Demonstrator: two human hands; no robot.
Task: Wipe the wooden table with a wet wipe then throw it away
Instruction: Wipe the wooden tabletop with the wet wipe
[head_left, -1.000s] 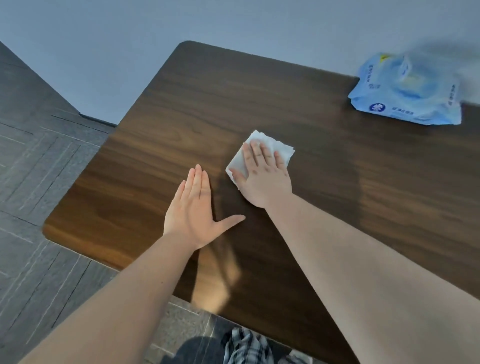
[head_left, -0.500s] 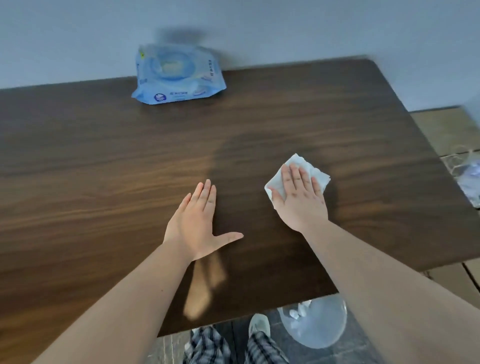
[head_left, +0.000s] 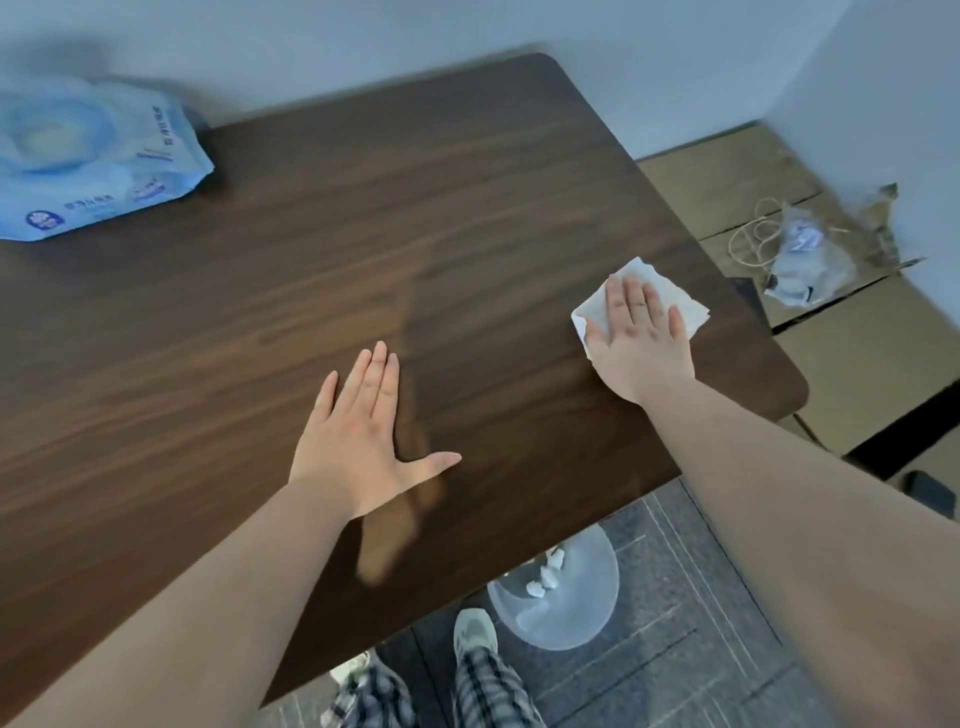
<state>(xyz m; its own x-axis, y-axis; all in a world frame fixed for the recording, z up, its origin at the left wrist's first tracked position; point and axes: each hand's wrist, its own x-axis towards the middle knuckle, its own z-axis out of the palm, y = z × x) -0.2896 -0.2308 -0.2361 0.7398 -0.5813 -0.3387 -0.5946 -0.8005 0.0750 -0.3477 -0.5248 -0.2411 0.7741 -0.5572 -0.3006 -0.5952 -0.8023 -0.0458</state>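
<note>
Soft, even daylight w/ a dull sheen on your bench. Motion blur smears the wipes pack & right-side clutter; wide-angle bends the edges.

Right hand flat on wet wipe – left hand flat on table.

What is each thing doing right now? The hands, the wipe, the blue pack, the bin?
Right hand: flat, fingers spread, pressing the wet wipe down.
Wet wipe: crumpled, flat on the table, near its right edge.
Left hand: open, palm down on the table, holding nothing.
Wipe pack: lying flat at the far left; too blurred to tell if its lid is shut.
Bin: on the floor, white scraps inside.
Table: dark wood.
</note>
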